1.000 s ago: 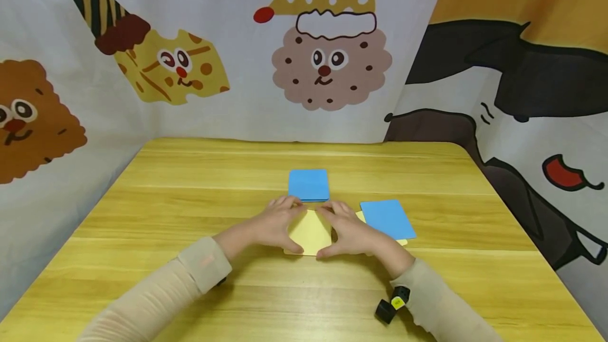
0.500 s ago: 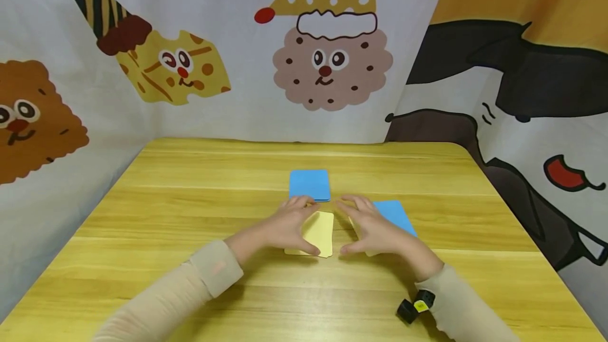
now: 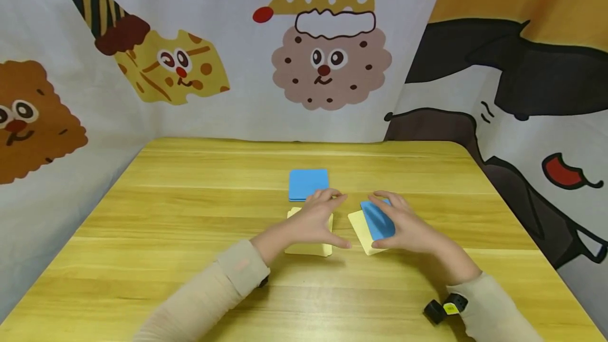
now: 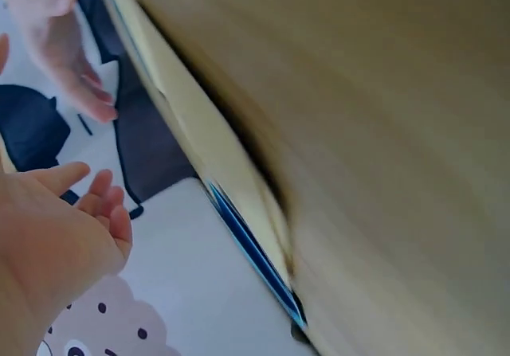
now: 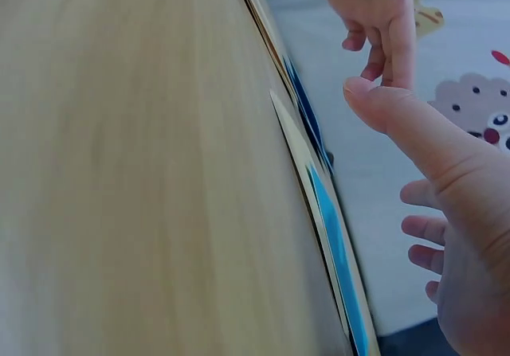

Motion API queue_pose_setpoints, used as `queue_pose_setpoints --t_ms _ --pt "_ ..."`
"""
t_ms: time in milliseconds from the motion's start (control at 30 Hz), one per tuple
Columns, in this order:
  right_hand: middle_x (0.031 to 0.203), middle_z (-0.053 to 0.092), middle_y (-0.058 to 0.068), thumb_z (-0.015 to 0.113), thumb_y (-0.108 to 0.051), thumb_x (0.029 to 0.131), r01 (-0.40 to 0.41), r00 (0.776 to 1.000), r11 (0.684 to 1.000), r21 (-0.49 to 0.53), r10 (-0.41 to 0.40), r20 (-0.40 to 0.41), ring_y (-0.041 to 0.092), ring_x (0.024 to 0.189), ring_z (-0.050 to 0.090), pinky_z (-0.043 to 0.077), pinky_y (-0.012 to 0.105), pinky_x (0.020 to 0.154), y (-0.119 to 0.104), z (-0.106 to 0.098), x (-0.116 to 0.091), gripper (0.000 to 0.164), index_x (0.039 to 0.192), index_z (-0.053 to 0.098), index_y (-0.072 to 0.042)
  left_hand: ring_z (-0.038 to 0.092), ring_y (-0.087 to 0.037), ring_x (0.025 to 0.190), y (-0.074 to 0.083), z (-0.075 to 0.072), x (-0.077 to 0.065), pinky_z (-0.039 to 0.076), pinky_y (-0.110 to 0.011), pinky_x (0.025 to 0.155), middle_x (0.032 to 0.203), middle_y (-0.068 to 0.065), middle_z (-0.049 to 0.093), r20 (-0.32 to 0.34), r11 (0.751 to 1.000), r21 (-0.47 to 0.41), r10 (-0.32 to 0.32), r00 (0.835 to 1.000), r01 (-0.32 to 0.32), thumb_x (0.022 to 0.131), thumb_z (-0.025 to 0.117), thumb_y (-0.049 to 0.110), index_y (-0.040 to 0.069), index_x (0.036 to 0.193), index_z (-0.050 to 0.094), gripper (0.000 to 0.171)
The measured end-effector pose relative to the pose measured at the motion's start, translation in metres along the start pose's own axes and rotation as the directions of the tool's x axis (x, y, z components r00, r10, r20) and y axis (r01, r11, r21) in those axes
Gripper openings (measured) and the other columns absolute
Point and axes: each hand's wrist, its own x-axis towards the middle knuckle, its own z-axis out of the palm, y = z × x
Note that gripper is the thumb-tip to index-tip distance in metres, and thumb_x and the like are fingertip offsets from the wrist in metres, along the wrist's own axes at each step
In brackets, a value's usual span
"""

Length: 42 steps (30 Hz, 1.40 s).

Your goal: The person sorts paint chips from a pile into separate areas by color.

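My left hand (image 3: 315, 221) hovers over a stack of square yellow cards (image 3: 309, 249), fingers and thumb spread apart and holding nothing. The right hand (image 3: 407, 227) is over the right part of a blue square card (image 3: 377, 223), its thumb and fingers also apart. That blue card lies askew on yellow cards (image 3: 362, 232), and the hand hides its right side. Behind the yellow stack sits a neat stack of blue square cards (image 3: 307, 182). In the left wrist view, the left palm (image 4: 60, 244) shows with loosely spread fingers.
The wooden table (image 3: 214, 173) carries the card stacks near its middle. A cartoon-printed cloth (image 3: 247, 115) hangs behind and on both sides. A small black device with a yellow label (image 3: 450, 308) sits at the right wrist.
Both hands have moved right from around the yellow stack, the right hand now over the askew blue card. The yellow stack and blue stack stay where they were.
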Motion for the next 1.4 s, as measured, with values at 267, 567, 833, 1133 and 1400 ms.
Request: queue_pose_setpoints --t_ms 267,567,833,1133,1400 --pt "0.144 0.032 0.019 0.089 -0.04 0.064 -0.003 1.0 1.0 -0.017 0.002 -0.021 0.04 0.127 0.029 0.035 0.061 0.091 0.016 -0.01 -0.008 0.103 0.143 0.039 0.003 0.032 -0.024 0.125 0.016 0.015 0.025 0.032 -0.043 0.099 0.142 -0.007 0.037 -0.053 0.998 0.056 -0.035 0.998 0.038 0.071 0.075 0.061 0.006 0.147 0.038 0.101" --pt "0.148 0.026 0.02 0.085 -0.049 0.066 -0.075 0.996 0.996 0.037 0.073 0.047 0.043 0.131 0.023 0.033 0.064 0.092 0.04 -0.015 -0.016 0.106 0.146 0.035 0.0 0.03 -0.026 0.129 0.025 0.033 0.049 0.03 -0.046 0.102 0.145 -0.007 0.035 0.003 0.987 0.089 -0.136 0.991 0.135 0.071 0.074 0.063 0.008 0.148 0.035 0.102" --pt "0.151 0.021 0.021 0.084 -0.047 0.068 -0.113 0.987 0.989 0.094 0.101 0.126 0.047 0.133 0.016 0.028 0.069 0.093 0.056 -0.019 -0.019 0.104 0.147 0.034 -0.002 0.031 -0.023 0.129 0.031 0.047 0.064 0.031 -0.04 0.1 0.146 -0.006 0.035 0.035 0.964 0.175 -0.207 0.978 0.198 0.068 0.073 0.068 0.008 0.149 0.033 0.108" --pt "0.15 0.023 0.02 0.085 -0.042 0.069 -0.124 0.981 0.984 0.131 0.102 0.165 0.045 0.133 0.018 0.026 0.066 0.095 0.061 -0.022 -0.02 0.102 0.147 0.034 -0.001 0.027 -0.019 0.132 0.035 0.057 0.073 0.026 -0.036 0.105 0.149 -0.001 0.03 0.093 0.934 0.253 -0.285 0.954 0.254 0.068 0.072 0.068 0.013 0.151 0.031 0.107" --pt "0.147 0.027 0.019 0.084 -0.043 0.07 -0.113 0.983 0.985 0.134 0.09 0.161 0.043 0.131 0.021 0.027 0.065 0.095 0.063 -0.021 -0.02 0.098 0.145 0.038 -0.002 0.03 -0.017 0.127 0.035 0.057 0.073 0.028 -0.033 0.102 0.145 0.002 0.034 0.103 0.934 0.268 -0.274 0.956 0.239 0.069 0.073 0.066 0.015 0.15 0.033 0.103"
